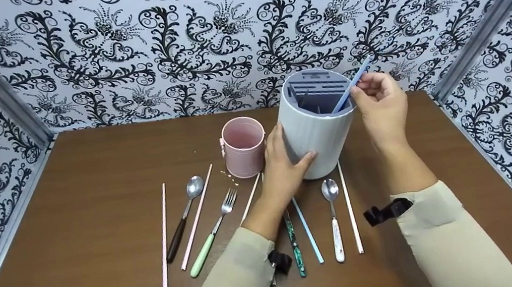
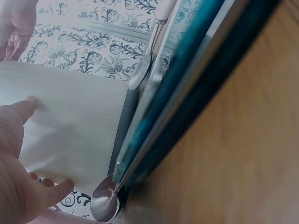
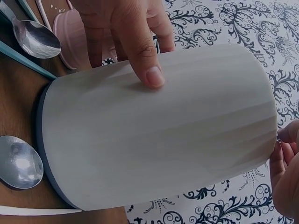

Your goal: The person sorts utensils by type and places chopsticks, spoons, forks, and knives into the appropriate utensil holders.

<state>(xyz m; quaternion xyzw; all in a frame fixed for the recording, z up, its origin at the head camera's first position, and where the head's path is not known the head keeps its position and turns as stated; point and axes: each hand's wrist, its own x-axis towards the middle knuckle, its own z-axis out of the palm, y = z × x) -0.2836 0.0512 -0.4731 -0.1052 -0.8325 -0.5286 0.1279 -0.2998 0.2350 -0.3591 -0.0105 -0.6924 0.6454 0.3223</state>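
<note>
White holder [image 1: 318, 142] is right of centre toward the far side, roughly upright, between both hands. Left hand [image 1: 284, 164] grips its left side: thumb across the near face, fingers along the left wall. Left forearm angles in from the near side. Right hand [image 1: 385, 108] is at the right rim, pinching a blue stick [image 1: 356, 81] between thumb and fingers; stick slants down-left, low end at the holder's near compartment, depth can't tell. Right forearm comes from near right. Pink cup [image 1: 245, 157] just left of left hand. White-handled spoon [image 1: 335, 222] near side of holder, green-handled fork [image 1: 213, 232] farther left.
</note>
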